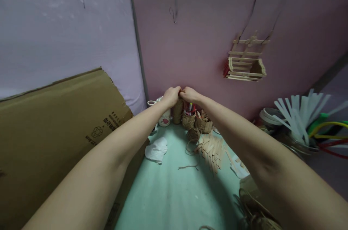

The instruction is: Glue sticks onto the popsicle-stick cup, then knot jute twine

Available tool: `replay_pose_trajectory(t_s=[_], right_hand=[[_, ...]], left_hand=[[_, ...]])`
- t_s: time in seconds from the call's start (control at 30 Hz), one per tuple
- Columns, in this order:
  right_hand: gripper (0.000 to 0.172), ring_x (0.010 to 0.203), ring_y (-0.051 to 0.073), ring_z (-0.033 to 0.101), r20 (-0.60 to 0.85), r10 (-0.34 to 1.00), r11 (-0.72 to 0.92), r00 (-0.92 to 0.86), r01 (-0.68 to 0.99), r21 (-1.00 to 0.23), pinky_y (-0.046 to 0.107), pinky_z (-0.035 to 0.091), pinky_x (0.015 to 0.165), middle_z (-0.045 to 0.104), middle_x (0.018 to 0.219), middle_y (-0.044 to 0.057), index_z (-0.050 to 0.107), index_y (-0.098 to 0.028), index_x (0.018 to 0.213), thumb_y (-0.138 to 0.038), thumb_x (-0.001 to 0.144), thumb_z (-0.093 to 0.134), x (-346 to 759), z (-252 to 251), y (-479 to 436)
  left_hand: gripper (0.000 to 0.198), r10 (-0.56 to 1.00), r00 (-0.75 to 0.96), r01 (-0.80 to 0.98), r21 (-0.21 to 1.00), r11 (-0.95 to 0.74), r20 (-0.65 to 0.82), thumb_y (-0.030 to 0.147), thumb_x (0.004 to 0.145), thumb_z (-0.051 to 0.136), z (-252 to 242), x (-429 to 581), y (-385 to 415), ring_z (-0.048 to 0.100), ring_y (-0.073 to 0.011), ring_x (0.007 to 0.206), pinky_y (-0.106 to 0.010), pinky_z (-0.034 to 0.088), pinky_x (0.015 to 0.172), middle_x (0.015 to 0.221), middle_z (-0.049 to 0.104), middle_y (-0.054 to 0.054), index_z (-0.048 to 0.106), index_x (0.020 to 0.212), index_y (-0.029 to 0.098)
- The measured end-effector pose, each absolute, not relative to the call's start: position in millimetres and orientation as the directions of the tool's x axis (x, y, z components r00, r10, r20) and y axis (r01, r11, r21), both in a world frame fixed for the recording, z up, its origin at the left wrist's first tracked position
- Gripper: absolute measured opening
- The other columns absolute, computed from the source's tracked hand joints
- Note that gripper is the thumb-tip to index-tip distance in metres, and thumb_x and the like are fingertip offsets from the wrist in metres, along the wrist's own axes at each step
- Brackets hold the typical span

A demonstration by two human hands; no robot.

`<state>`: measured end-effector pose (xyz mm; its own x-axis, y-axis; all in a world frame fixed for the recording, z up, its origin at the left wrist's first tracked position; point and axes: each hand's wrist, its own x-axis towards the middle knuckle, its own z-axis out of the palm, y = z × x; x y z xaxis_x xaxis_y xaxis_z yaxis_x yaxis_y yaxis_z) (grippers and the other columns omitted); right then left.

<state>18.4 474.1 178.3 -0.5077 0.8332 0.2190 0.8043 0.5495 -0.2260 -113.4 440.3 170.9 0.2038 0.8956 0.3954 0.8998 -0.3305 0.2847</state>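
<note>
Both my arms reach out to the far end of the table. My left hand (172, 97) is closed, its fingers pinched near the back wall. Almost touching it, my right hand (189, 95) is closed as well. What the fingers hold is too small and dark to make out. Just below them stands a brown upright cylinder (177, 112); whether the hands touch it I cannot tell. To its left is a white container with a red print (164, 118). On its right are a small woven-looking pot (188, 120) with colourful items and a ball of twine (194, 134).
Flat wooden craft sticks (211, 149) lie spread beside a crumpled white tissue (157, 150) on the green table (174, 193). A large cardboard sheet (62, 125) leans at left. A stick-built basket (247, 65) hangs on the wall. White strips (299, 117) stand at right.
</note>
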Motion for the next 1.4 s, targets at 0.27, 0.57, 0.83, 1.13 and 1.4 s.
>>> replay_pose_trajectory(t_s=[0.27,0.57,0.83,1.13,1.4], right_hand=[[0.031,0.081,0.017,0.058,0.513,0.792,0.580,-0.332,0.673,-0.459,0.029,0.044,0.080,0.067,0.088,0.009,0.073,-0.010,0.091,-0.013,0.074,0.046,67.2,206.7,433.4],[0.020,0.079,0.015,0.057,0.641,0.704,0.672,-0.306,0.577,-0.463,0.033,0.047,0.083,0.064,0.089,0.006,0.069,-0.013,0.091,-0.017,0.076,0.057,141.2,249.9,306.9],[0.017,0.080,0.014,0.064,0.598,0.801,0.555,-0.018,0.396,-0.731,0.030,0.052,0.075,0.065,0.093,0.003,0.066,-0.020,0.098,-0.025,0.083,0.058,214.4,221.4,133.4],[0.014,0.071,0.014,0.060,0.247,0.937,0.202,0.246,0.193,-0.960,0.027,0.050,0.070,0.066,0.079,0.001,0.069,-0.021,0.085,-0.032,0.080,0.064,254.8,91.2,59.3],[0.018,0.071,0.016,0.059,0.145,0.939,0.117,0.312,0.108,-0.987,0.030,0.049,0.070,0.066,0.080,0.003,0.069,-0.021,0.083,-0.038,0.078,0.066,259.3,69.1,27.9]], left_hand=[[0.031,0.927,0.274,0.956,0.031,-0.291,0.257,0.027,0.085,0.040,176.9,-103.3,437.5,0.057,-0.0297,0.100,-0.050,0.024,0.094,0.097,0.070,-0.013,0.070,0.088,0.018],[0.028,0.795,0.122,0.888,0.292,-0.355,0.594,0.025,0.080,0.054,202.3,-84.5,401.2,0.045,-0.0321,0.119,-0.054,0.019,0.104,0.119,0.059,-0.014,0.063,0.106,0.019],[0.045,0.823,0.169,0.652,0.565,-0.506,0.542,0.027,0.076,0.061,149.2,10.3,235.2,0.047,-0.0280,0.116,-0.045,0.037,0.102,0.120,0.048,-0.012,0.051,0.119,0.019],[0.089,0.887,0.444,0.675,0.604,-0.424,0.127,0.043,0.053,0.081,43.3,100.2,86.9,0.029,-0.0397,0.132,-0.055,0.036,0.103,0.147,0.022,-0.010,0.044,0.134,0.035],[0.060,0.912,0.329,0.549,0.737,-0.394,0.243,0.021,0.064,0.070,28.3,108.7,93.2,0.047,-0.0278,0.117,-0.041,0.039,0.105,0.132,0.035,-0.011,0.054,0.122,0.027]])
